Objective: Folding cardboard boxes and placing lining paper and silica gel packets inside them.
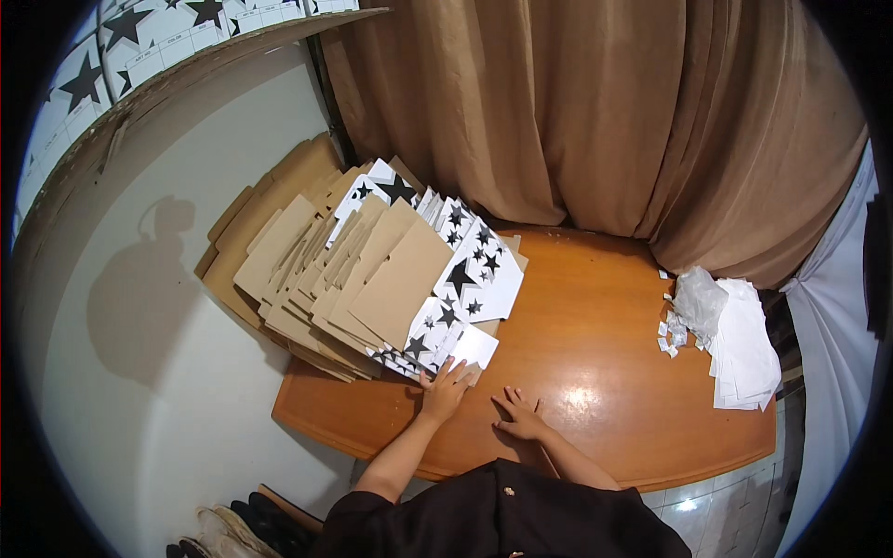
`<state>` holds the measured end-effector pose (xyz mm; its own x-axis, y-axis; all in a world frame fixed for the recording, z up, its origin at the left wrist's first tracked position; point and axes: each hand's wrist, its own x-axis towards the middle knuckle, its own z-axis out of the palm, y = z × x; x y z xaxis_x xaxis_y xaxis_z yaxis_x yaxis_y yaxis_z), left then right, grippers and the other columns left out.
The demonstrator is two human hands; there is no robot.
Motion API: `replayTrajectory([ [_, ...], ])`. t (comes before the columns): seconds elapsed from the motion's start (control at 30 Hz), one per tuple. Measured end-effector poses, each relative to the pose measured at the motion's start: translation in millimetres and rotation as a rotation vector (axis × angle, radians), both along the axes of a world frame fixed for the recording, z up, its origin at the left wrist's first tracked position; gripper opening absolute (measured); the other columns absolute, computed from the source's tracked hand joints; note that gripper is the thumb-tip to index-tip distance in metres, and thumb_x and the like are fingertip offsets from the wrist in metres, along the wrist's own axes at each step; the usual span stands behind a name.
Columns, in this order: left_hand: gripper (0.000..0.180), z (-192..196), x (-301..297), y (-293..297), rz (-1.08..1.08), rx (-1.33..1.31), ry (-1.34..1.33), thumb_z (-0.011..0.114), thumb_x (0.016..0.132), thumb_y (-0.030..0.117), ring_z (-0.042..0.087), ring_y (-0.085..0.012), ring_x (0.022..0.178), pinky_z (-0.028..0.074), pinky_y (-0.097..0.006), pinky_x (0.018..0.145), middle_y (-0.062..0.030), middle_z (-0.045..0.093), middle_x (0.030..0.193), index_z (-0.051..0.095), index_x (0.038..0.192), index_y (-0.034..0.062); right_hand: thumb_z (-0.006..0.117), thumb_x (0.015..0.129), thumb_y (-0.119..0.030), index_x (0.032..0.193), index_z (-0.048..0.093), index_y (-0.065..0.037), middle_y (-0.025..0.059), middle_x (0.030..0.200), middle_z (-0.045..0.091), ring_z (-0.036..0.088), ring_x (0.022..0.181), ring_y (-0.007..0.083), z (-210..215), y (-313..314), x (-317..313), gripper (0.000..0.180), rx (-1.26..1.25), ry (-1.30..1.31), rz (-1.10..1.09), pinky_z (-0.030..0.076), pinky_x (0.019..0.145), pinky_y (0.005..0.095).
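Note:
A leaning stack of flattened cardboard boxes (395, 256), brown inside and white with black stars outside, fills the left part of the wooden table (586, 335). My left hand (444, 395) rests at the near edge of the stack, its spread fingers touching a white flap (478, 348) of the front box. To its right, my right hand (521, 417) lies on the bare tabletop with fingers apart and nothing in it. The lower layers of the stack are partly hidden.
White paper sheets (744, 349), a clear plastic bag (699, 299) and small white packets (672, 335) lie at the table's right end. A brown curtain (521, 112) hangs behind. Star-printed boxes (167, 37) stand on a shelf at upper left; shoes (265, 521) sit below left.

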<state>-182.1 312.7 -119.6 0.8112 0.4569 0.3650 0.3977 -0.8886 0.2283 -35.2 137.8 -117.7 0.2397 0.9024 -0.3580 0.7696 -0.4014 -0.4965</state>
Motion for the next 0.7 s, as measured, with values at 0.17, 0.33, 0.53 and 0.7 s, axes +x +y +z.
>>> replayTrajectory([
  [0.17,0.017,56,13,2,-0.045,-0.163,-0.277,0.056,0.085,0.013,0.055,-0.0169,0.112,0.005,-0.066,0.096,0.0049,0.067,0.097,0.065,0.098,0.0204,0.059,0.084,-0.031,0.135,0.040,-0.009,0.0213,0.139,0.036,0.030,0.132,0.0309,-5,-7,4,0.059,0.284,0.690,-0.408,0.024,0.106,0.0448],
  [0.33,0.012,131,17,7,0.084,-0.149,-0.693,0.052,0.090,0.018,0.061,-0.0203,0.101,0.001,-0.052,0.104,-0.0011,0.068,0.088,0.063,0.088,0.0128,0.055,0.088,-0.027,0.137,0.036,-0.005,0.0166,0.129,0.046,0.044,0.117,0.0220,31,-31,23,0.057,0.420,0.808,-0.835,0.035,0.097,0.0310],
  [0.53,0.025,198,-4,3,0.022,-0.148,-1.016,0.040,0.097,0.026,0.059,-0.0221,0.104,-0.002,-0.052,0.109,-0.0038,0.066,0.083,0.056,0.083,0.0112,0.040,0.088,-0.058,0.145,0.020,-0.023,0.0138,0.143,0.031,0.034,0.128,0.0293,44,-59,46,0.070,0.625,1.007,-1.115,0.028,0.098,0.0539],
  [0.7,0.025,212,-15,-26,-0.215,-0.426,-1.207,0.041,0.096,0.030,0.057,-0.0264,0.107,-0.004,-0.052,0.109,-0.0030,0.063,0.076,0.050,0.084,0.0108,0.038,0.085,-0.066,0.145,0.017,-0.028,0.0092,0.140,0.030,0.043,0.104,0.0219,104,-79,47,0.074,1.166,1.464,-1.365,0.036,0.085,0.0461],
])
